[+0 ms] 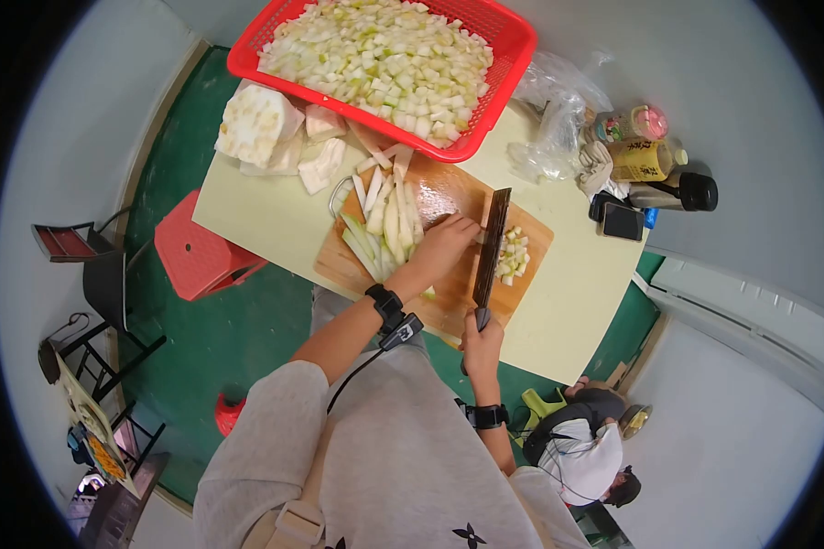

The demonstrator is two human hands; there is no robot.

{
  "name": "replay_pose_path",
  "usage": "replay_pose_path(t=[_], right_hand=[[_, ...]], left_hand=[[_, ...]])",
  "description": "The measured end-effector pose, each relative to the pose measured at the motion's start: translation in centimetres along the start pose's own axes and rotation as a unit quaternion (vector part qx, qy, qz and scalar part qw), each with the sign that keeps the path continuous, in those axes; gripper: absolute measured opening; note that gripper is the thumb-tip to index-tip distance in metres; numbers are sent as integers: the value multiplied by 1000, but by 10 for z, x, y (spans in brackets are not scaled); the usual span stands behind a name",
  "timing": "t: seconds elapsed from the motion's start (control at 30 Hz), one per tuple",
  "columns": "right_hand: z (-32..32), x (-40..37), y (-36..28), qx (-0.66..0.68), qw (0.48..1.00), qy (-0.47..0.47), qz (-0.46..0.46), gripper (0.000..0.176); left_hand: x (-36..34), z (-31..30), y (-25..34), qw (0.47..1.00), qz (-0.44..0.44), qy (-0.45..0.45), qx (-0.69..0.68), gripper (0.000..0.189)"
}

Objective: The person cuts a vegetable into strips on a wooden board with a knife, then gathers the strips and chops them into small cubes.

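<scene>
My right hand (482, 346) is closed round the handle of a kitchen knife (493, 247), whose broad dark blade stands edge-down over the wooden cutting board (533, 240). On the blade's left side my left hand (447, 245) has its fingers bent and pressed down on pale vegetable strips, mostly covered by the hand. Long whitish-green strips (394, 209) lie in a bunch left of that hand. Small diced pieces (514, 254) are heaped on the board to the right of the blade.
A red plastic basket (485, 146) full of diced vegetable stands at the far side of the table (558, 302). Large peeled chunks (256, 123) lie beside it. Plastic bags (558, 119), bottles (639, 160) and a phone (623, 221) are at the right. A person (581, 453) sits lower right.
</scene>
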State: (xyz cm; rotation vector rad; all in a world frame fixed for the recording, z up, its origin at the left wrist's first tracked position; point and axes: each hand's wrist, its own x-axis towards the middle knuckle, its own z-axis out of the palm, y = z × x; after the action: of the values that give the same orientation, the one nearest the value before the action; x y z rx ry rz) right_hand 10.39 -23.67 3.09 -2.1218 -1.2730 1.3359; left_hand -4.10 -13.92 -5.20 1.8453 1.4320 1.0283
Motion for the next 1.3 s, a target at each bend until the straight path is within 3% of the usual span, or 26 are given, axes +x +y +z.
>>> replay_pose_path(t=[0.67,0.73,0.83,0.97,1.03,1.17,1.3], right_hand=[[4,15,2,0,1000,-2,13,34],[6,24,14,-53,999,-2,-8,36],[15,33,23,-21,998,37,-53,38],[12,36,34,-8,999,26,-36,37],[8,39,35,-2,998,21,-61,29],[-1,30,14,31,999,20,1,39],[-3,28,15,52,998,26,10,36]], left_hand=[[8,-4,-10,999,30,-30,-17,19],[8,-4,-10,999,38,-25,-18,18],[12,-8,-11,997,45,-59,-12,20],[10,-9,-9,997,48,-60,-2,23],[11,-8,-12,997,49,-59,3,23],[14,-8,-18,995,65,-78,17,23],[14,-9,-17,994,74,-75,24,24]])
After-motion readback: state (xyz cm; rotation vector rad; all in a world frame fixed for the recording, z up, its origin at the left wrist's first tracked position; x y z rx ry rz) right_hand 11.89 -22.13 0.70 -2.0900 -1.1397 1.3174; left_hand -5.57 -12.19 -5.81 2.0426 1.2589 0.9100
